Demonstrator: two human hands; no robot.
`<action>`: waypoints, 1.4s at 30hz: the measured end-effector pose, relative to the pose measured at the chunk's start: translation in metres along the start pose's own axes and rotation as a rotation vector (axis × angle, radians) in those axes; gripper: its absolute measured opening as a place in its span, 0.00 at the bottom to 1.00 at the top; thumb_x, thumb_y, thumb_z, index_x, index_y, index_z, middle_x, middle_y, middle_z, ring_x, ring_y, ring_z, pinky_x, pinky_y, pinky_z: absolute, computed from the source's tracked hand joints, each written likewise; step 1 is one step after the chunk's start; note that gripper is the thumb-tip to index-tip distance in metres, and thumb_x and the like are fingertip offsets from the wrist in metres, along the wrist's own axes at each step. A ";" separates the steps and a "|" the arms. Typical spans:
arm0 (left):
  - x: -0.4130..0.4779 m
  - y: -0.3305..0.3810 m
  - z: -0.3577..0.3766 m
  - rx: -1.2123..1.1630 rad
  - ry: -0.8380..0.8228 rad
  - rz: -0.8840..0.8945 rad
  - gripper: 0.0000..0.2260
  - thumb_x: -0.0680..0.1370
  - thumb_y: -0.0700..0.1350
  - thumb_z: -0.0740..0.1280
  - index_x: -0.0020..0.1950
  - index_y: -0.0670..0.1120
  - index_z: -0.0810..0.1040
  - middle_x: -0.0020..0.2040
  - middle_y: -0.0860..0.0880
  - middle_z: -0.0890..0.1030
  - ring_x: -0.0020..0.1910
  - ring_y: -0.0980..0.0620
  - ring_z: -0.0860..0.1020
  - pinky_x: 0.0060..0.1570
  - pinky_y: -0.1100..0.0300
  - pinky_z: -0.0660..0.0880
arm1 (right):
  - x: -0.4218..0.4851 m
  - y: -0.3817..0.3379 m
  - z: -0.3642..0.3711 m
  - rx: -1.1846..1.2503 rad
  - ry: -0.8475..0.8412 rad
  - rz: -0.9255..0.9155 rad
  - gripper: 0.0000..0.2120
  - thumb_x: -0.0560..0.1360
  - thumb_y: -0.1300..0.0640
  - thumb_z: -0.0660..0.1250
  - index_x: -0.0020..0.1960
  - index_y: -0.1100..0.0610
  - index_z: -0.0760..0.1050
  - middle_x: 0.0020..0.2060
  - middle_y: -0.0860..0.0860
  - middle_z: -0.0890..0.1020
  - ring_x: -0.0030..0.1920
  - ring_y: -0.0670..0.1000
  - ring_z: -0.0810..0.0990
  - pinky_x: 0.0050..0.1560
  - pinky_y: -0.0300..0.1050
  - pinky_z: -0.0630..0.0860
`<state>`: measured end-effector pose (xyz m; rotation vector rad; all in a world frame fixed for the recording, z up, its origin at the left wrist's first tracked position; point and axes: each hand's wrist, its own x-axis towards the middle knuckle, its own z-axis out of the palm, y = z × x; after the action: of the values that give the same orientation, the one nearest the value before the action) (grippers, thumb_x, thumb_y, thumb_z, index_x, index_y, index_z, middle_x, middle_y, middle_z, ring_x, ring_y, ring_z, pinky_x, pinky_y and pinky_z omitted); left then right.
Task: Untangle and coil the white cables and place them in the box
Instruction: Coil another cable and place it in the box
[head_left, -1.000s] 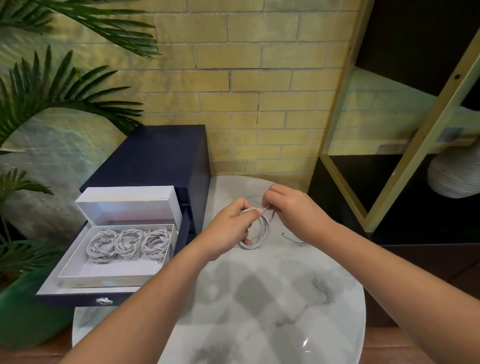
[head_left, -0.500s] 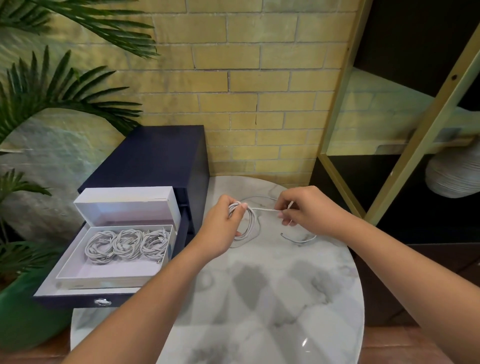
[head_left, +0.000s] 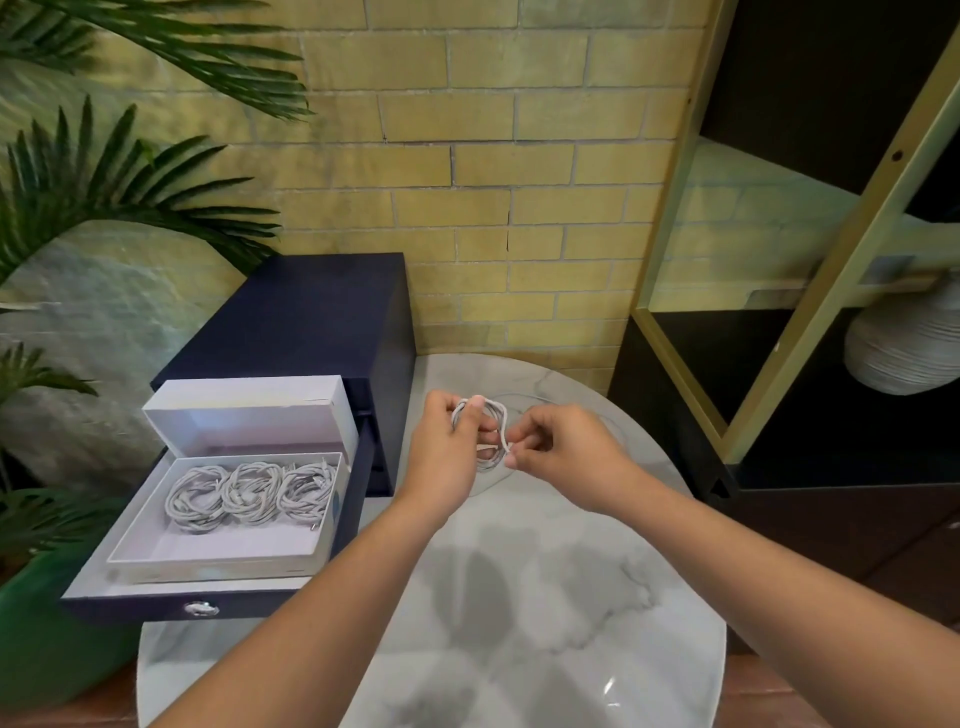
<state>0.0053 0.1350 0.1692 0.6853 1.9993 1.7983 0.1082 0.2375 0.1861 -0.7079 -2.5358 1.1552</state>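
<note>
Bright, even, warm light, mostly from above. Soft double shadows of both forearms fall on the marble table (head_left: 649, 597), below the fingers (head_left: 511, 457). Small specular glint on the table's near edge, far below-right of the fingers. Wide-angle bend: brick wall (head_left: 493, 156) courses bow above the fingers, shelf frame (head_left: 852, 223) leans at right. Palm fronds (head_left: 104, 171) upper left are soft, smeared. Centre reasonably sharp, slight compression blur.
</note>
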 end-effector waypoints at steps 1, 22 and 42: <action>0.000 0.000 0.002 -0.017 -0.007 -0.020 0.07 0.82 0.46 0.60 0.48 0.44 0.69 0.44 0.49 0.82 0.42 0.54 0.83 0.40 0.62 0.79 | -0.001 -0.001 0.003 -0.013 0.017 -0.012 0.04 0.71 0.62 0.73 0.43 0.56 0.78 0.34 0.48 0.83 0.32 0.39 0.78 0.34 0.34 0.74; 0.003 -0.007 -0.002 -0.127 -0.224 -0.140 0.13 0.72 0.31 0.69 0.50 0.44 0.71 0.41 0.51 0.76 0.40 0.51 0.77 0.42 0.57 0.76 | 0.009 0.007 -0.015 0.411 -0.105 0.080 0.14 0.73 0.63 0.72 0.53 0.61 0.68 0.44 0.57 0.78 0.40 0.50 0.79 0.40 0.40 0.79; 0.002 -0.017 -0.004 0.362 -0.188 0.031 0.15 0.74 0.48 0.72 0.43 0.47 0.65 0.34 0.51 0.70 0.30 0.53 0.68 0.26 0.62 0.67 | 0.010 0.001 -0.011 0.514 -0.220 0.164 0.10 0.76 0.69 0.57 0.47 0.59 0.74 0.34 0.50 0.79 0.34 0.45 0.75 0.36 0.37 0.73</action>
<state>-0.0007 0.1317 0.1525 0.9572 2.2120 1.3387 0.1047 0.2502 0.1932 -0.6878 -2.2100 1.9356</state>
